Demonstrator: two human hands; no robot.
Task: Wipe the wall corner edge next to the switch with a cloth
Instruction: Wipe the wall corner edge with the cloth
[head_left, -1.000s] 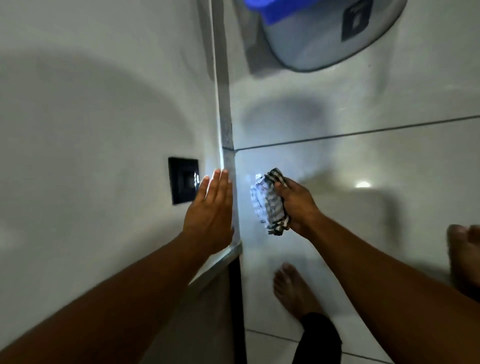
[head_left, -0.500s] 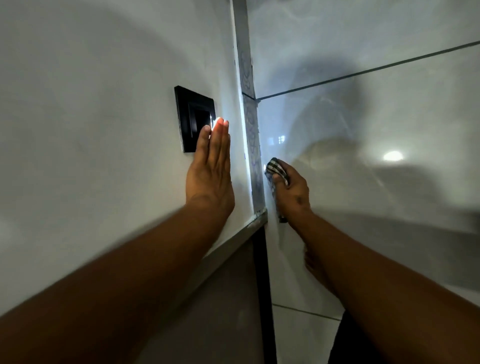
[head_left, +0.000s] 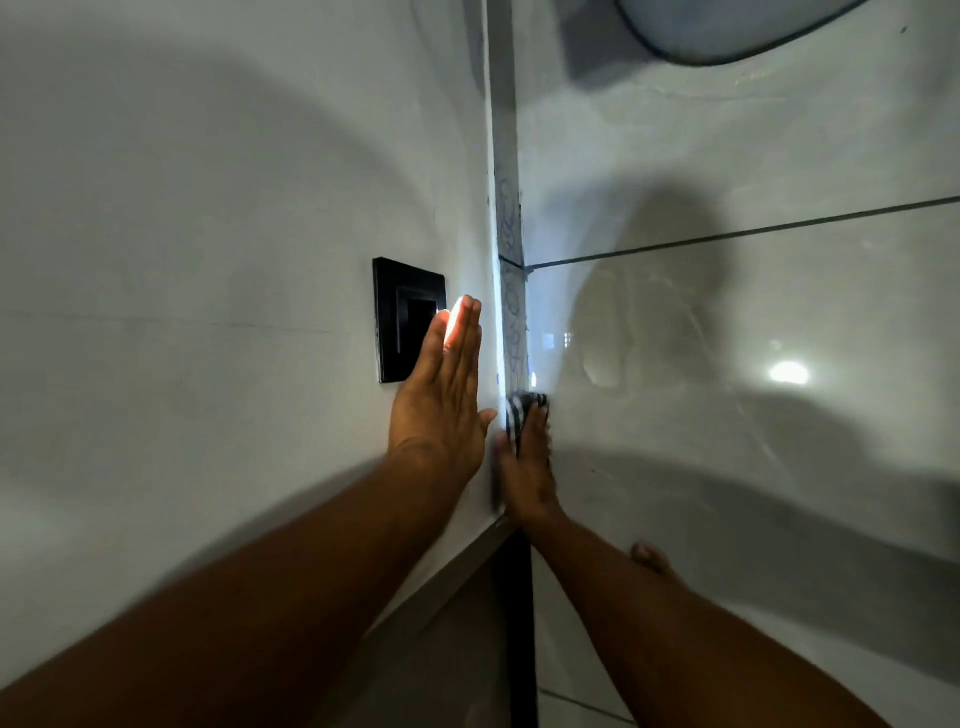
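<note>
A black square switch (head_left: 402, 317) sits on the white wall at left. Just right of it runs the grey vertical corner edge (head_left: 511, 291), marked with dark scribbles. My left hand (head_left: 441, 400) lies flat and open against the white wall, fingertips beside the switch. My right hand (head_left: 527, 462) presses a black-and-white checked cloth (head_left: 524, 410) against the corner edge below the scribbles. Most of the cloth is hidden under my palm.
Glossy tiled floor (head_left: 753, 389) stretches to the right, with a dark grout line and a bright light reflection. A grey round container (head_left: 727, 31) shows at the top right. My bare foot (head_left: 652, 558) stands near the wall base; a dark strip (head_left: 519, 623) runs below the corner.
My right hand has carried the cloth from the floor side onto the corner edge and now presses it there. The left hand stays flat on the wall. The camera view shifted.
</note>
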